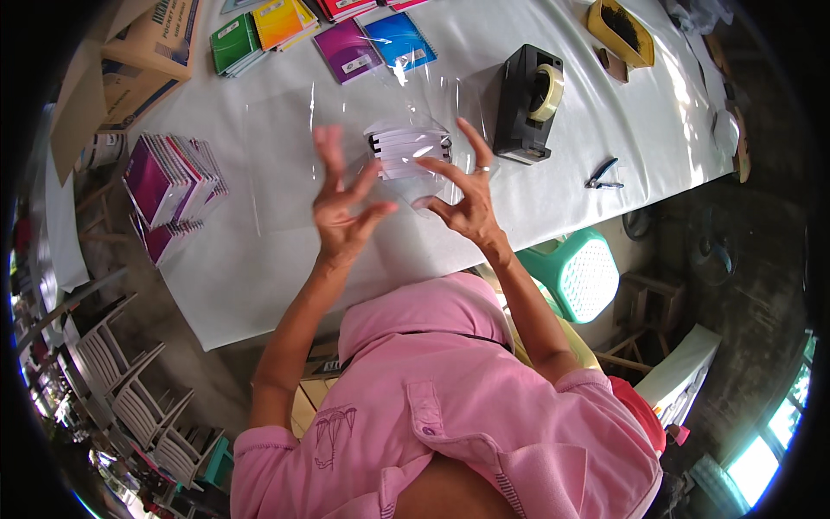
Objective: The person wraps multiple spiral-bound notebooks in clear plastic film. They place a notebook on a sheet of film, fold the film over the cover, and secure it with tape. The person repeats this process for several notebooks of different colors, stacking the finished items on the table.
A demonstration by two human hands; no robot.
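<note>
A small stack of spiral notebooks [410,156] lies with its white page edges showing, and dark binding coils at its ends. Clear plastic film [285,173] is spread under and around the stack; its exact edges are hard to make out. My left hand [346,208] hovers just left of the stack, fingers spread and partly smeared by motion. At the stack's right near corner is my right hand [467,197], fingers apart, index fingertip over the page edges. It wears a ring. Whether either hand touches the film cannot be seen clearly.
Purple spiral notebooks [164,186] stand piled at the left, near a cardboard box [143,73]. Several coloured notebooks [399,41] lie at the back. A black tape dispenser [523,108], blue-handled pliers or nippers [603,176] and a yellow tray [624,33] are rightward. A green stool [588,277] stands beside the table.
</note>
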